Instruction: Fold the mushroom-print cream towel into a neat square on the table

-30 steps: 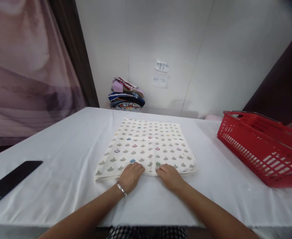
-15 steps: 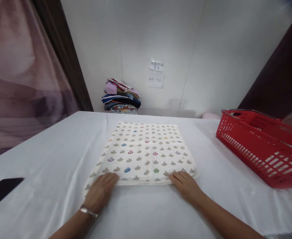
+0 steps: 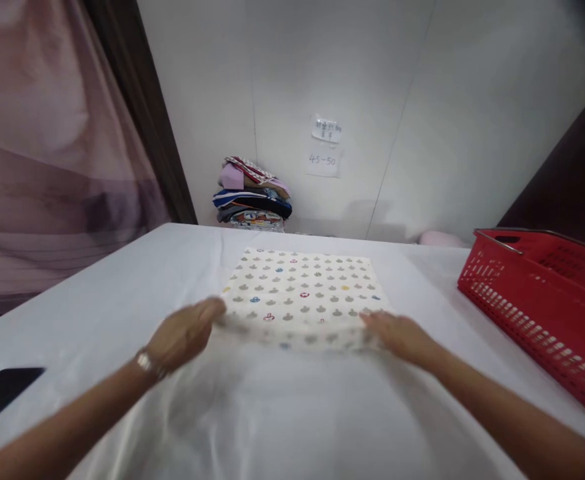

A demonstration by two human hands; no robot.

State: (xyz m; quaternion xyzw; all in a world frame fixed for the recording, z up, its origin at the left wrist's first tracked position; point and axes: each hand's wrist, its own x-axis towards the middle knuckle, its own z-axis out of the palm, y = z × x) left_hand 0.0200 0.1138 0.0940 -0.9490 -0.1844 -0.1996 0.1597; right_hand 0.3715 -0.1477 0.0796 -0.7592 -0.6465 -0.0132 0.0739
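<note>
A cream cloth (image 3: 302, 287) printed with grey and coloured mushrooms lies folded into a rough rectangle on the white-covered table (image 3: 282, 413). Its near edge is raised off the table and smeared by motion. My left hand (image 3: 187, 333), with a bracelet at the wrist, is closed on the left end of that edge. At the right end, my right hand (image 3: 397, 337) pinches the same edge, its fingertips partly blurred. The far part of the cloth rests flat.
A red plastic basket (image 3: 537, 320) stands at the right. Folded clothes (image 3: 255, 193) are piled beyond the far edge, by the wall. A dark flat object like a phone (image 3: 5, 393) lies at the left. Pink curtain (image 3: 47, 167) hangs on the left side; paper notes (image 3: 324, 161) are on the wall.
Both hands have lifted the cloth's near edge and carried it away from me, and the hands are farther apart. The view has shifted slightly left.
</note>
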